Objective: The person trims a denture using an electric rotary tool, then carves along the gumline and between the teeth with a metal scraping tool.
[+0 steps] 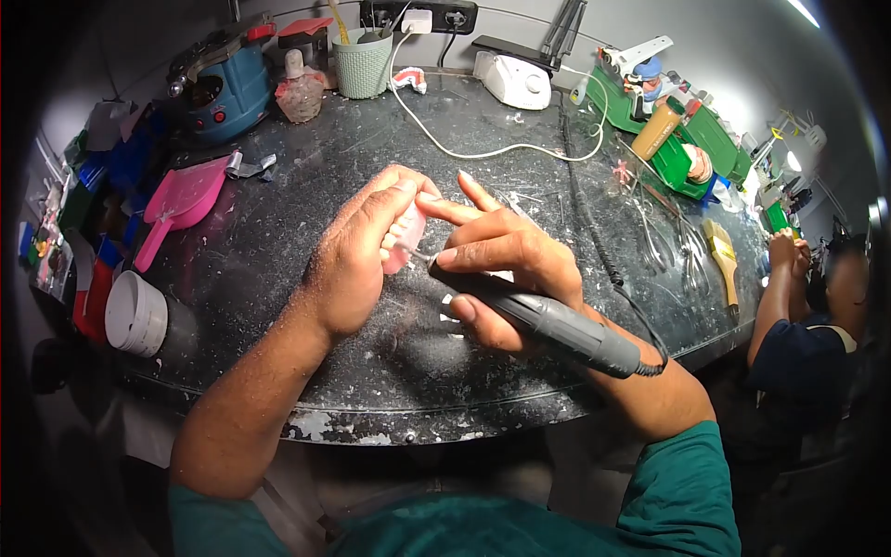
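Note:
My left hand (357,246) is closed around a denture (407,239) with a pink base and white teeth, held above the dusty black bench. In my right hand (520,251) lies a black dental handpiece (557,325), gripped like a pen, its cord running off the back end. The metal bur at its tip reaches the denture's inner side; whether it touches cannot be made out. One fingertip of my right hand rests close to the left hand's fingers. My left palm hides part of the denture.
On the left are a pink dustpan (190,197), a white tub (135,314) and a blue machine (223,88). At the back stand a pen cup (363,67) and a white control box (512,80). A brush (721,255) and green trays (682,158) lie right, near another person (803,334).

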`<act>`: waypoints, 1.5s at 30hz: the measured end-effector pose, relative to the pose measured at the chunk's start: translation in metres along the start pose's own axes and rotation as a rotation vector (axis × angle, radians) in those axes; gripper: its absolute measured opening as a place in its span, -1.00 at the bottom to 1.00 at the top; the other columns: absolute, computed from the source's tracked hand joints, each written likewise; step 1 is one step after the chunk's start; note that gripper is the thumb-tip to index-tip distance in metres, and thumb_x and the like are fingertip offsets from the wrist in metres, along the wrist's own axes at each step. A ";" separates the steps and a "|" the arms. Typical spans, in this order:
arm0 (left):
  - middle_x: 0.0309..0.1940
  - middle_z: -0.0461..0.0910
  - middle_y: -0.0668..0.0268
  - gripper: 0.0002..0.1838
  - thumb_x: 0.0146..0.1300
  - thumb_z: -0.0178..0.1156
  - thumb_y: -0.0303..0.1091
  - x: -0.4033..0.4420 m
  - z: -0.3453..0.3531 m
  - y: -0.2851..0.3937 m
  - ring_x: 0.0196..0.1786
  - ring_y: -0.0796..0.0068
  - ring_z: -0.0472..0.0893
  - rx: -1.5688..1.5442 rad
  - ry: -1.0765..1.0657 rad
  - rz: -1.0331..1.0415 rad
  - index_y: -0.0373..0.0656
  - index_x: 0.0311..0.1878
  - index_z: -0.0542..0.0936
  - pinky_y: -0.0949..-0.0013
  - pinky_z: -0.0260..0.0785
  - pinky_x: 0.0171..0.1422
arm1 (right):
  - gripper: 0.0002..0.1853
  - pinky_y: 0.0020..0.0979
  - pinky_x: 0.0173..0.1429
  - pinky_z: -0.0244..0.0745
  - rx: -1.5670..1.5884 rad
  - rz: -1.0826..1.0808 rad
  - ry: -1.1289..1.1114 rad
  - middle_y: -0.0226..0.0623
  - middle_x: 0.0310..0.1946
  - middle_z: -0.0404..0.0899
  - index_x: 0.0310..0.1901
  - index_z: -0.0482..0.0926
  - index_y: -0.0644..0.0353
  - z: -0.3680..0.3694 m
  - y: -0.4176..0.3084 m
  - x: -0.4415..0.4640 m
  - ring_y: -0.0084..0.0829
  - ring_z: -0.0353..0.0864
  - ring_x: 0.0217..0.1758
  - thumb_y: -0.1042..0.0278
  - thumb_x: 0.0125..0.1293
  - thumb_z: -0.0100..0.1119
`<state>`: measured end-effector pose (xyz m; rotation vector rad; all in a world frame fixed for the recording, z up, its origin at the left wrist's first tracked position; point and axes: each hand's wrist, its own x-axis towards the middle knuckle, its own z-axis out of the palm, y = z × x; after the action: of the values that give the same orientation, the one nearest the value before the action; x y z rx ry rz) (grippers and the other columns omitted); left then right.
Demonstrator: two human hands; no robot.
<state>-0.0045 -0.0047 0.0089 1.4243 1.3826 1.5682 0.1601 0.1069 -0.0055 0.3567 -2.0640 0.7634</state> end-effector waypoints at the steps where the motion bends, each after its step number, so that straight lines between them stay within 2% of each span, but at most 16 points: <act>1: -0.10 0.54 0.36 -0.59 0.58 -0.22 -0.15 -0.001 0.000 0.002 -0.02 0.61 0.49 -0.012 0.008 -0.055 -0.22 -0.01 0.55 0.48 0.29 0.18 | -0.65 0.30 0.57 0.07 0.000 0.000 0.000 -0.26 -0.14 0.72 -0.04 0.64 0.15 0.000 0.000 0.000 -0.05 0.61 0.32 0.50 0.09 0.41; 4: -0.13 0.55 0.39 -0.60 0.57 -0.20 -0.13 -0.002 -0.002 0.004 -0.07 0.65 0.49 -0.040 0.015 -0.157 -0.20 -0.02 0.57 0.51 0.30 0.08 | -0.65 0.30 0.59 0.01 0.009 0.021 -0.023 -0.26 -0.14 0.72 -0.04 0.64 0.15 -0.003 -0.001 0.001 -0.05 0.62 0.32 0.49 0.09 0.41; 5: -0.15 0.55 0.40 -0.60 0.57 -0.18 -0.12 -0.002 -0.003 0.004 -0.09 0.67 0.49 -0.056 0.014 -0.204 -0.19 -0.02 0.58 0.52 0.31 0.04 | -0.68 0.32 0.58 -0.02 -0.004 -0.009 -0.062 -0.19 -0.17 0.70 -0.04 0.62 0.20 -0.004 -0.001 0.001 0.06 0.60 0.32 0.47 0.14 0.38; 6: -0.15 0.55 0.40 -0.60 0.57 -0.18 -0.12 -0.001 -0.002 0.002 -0.09 0.67 0.49 -0.057 0.014 -0.203 -0.19 -0.02 0.58 0.52 0.31 0.04 | -0.71 0.33 0.58 -0.06 -0.017 -0.040 -0.101 -0.12 -0.20 0.68 -0.04 0.60 0.25 -0.004 -0.001 0.002 0.17 0.58 0.31 0.45 0.19 0.36; 8: -0.26 0.51 0.47 -0.61 0.57 -0.15 -0.11 0.001 0.000 -0.006 -0.23 0.74 0.43 -0.126 0.077 -0.129 -0.18 -0.03 0.58 0.58 0.25 -0.12 | -0.72 0.34 0.58 -0.06 -0.022 -0.039 -0.109 -0.15 -0.21 0.69 -0.06 0.61 0.25 -0.003 -0.001 0.002 0.18 0.58 0.31 0.44 0.19 0.36; 10: -0.28 0.50 0.48 -0.62 0.57 -0.14 -0.11 0.000 -0.001 -0.003 -0.24 0.75 0.42 -0.144 0.066 -0.163 -0.18 -0.03 0.59 0.58 0.24 -0.12 | -0.71 0.34 0.58 -0.06 -0.005 -0.003 -0.039 -0.15 -0.19 0.68 -0.05 0.60 0.24 -0.001 0.001 0.000 0.19 0.58 0.31 0.44 0.19 0.37; 11: -0.30 0.49 0.49 -0.62 0.58 -0.13 -0.11 -0.001 -0.002 -0.002 -0.26 0.76 0.41 -0.162 0.054 -0.197 -0.17 -0.03 0.59 0.58 0.23 -0.12 | -0.71 0.34 0.58 -0.06 -0.005 -0.003 -0.040 -0.15 -0.19 0.68 -0.05 0.60 0.24 -0.001 0.000 0.000 0.19 0.58 0.31 0.44 0.19 0.37; 13: -0.31 0.49 0.50 -0.62 0.58 -0.14 -0.11 0.001 -0.002 -0.010 -0.27 0.76 0.40 -0.162 0.061 -0.160 -0.17 -0.03 0.59 0.59 0.21 -0.14 | -0.65 0.28 0.59 0.02 -0.021 -0.011 -0.075 -0.27 -0.17 0.69 -0.06 0.66 0.16 -0.001 0.000 0.001 -0.04 0.62 0.31 0.49 0.06 0.44; 18: -0.35 0.47 0.52 -0.62 0.60 -0.13 -0.10 0.000 0.000 -0.006 -0.31 0.78 0.37 -0.166 0.064 -0.176 -0.16 -0.04 0.59 0.60 0.18 -0.18 | -0.65 0.28 0.59 0.04 0.005 0.012 -0.010 -0.28 -0.18 0.68 -0.06 0.66 0.16 0.002 -0.001 0.000 -0.04 0.62 0.32 0.51 0.06 0.43; 20: -0.43 0.39 0.58 -0.62 0.61 -0.12 -0.09 0.002 0.002 -0.014 -0.38 0.82 0.28 -0.227 0.103 -0.151 -0.15 -0.05 0.59 0.62 0.09 -0.27 | -0.65 0.27 0.59 0.04 -0.014 0.004 -0.025 -0.29 -0.18 0.68 -0.06 0.66 0.16 0.001 -0.001 0.001 -0.03 0.61 0.32 0.51 0.06 0.43; 29: -0.42 0.42 0.55 -0.61 0.60 -0.10 -0.04 0.001 0.004 -0.011 -0.37 0.79 0.34 -0.285 0.135 -0.202 -0.13 -0.01 0.59 0.58 0.16 -0.29 | -0.65 0.26 0.59 0.05 -0.035 -0.002 -0.116 -0.27 -0.10 0.68 -0.06 0.65 0.17 -0.003 -0.001 0.000 -0.03 0.60 0.33 0.52 0.07 0.43; 31: -0.41 0.44 0.54 -0.61 0.59 -0.09 -0.03 -0.001 -0.001 -0.009 -0.36 0.78 0.37 -0.340 0.102 -0.244 -0.12 -0.01 0.59 0.58 0.19 -0.28 | -0.64 0.30 0.59 -0.04 0.020 -0.009 -0.019 -0.16 -0.15 0.66 0.02 0.56 0.23 0.001 0.003 -0.002 0.14 0.59 0.31 0.47 0.19 0.38; 36: -0.37 0.50 0.50 -0.60 0.58 -0.07 0.00 -0.001 0.003 -0.012 -0.33 0.75 0.43 -0.406 0.145 -0.299 -0.13 0.00 0.59 0.57 0.26 -0.26 | -0.63 0.27 0.59 -0.02 -0.069 -0.061 -0.121 -0.13 -0.12 0.63 0.05 0.54 0.22 -0.002 0.001 0.001 0.14 0.59 0.31 0.47 0.21 0.37; 38: -0.35 0.52 0.49 -0.60 0.58 -0.08 -0.01 -0.002 0.004 -0.009 -0.33 0.74 0.45 -0.475 0.155 -0.339 -0.13 0.00 0.59 0.56 0.26 -0.26 | -0.59 0.29 0.55 0.11 -0.018 -0.007 -0.036 -0.21 -0.06 0.69 0.02 0.59 0.16 -0.001 -0.001 0.001 -0.08 0.59 0.35 0.54 0.10 0.44; 39: -0.35 0.52 0.49 -0.60 0.58 -0.08 -0.01 -0.002 0.003 -0.010 -0.33 0.74 0.45 -0.475 0.156 -0.340 -0.13 0.00 0.59 0.56 0.26 -0.26 | -0.57 0.28 0.56 0.11 0.006 -0.004 0.029 -0.23 -0.06 0.68 0.02 0.60 0.15 0.002 0.002 -0.002 -0.08 0.60 0.34 0.54 0.08 0.45; 45: -0.30 0.56 0.46 -0.59 0.59 -0.09 -0.01 -0.003 0.007 -0.006 -0.29 0.71 0.51 -0.566 0.147 -0.284 -0.14 0.02 0.58 0.55 0.33 -0.22 | -0.55 0.28 0.56 0.11 -0.019 -0.032 -0.031 -0.24 -0.04 0.67 0.03 0.61 0.13 0.001 -0.001 0.001 -0.08 0.59 0.35 0.59 0.05 0.46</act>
<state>0.0017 -0.0033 0.0019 0.7556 1.0395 1.7130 0.1596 0.1049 -0.0049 0.3921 -2.0879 0.7227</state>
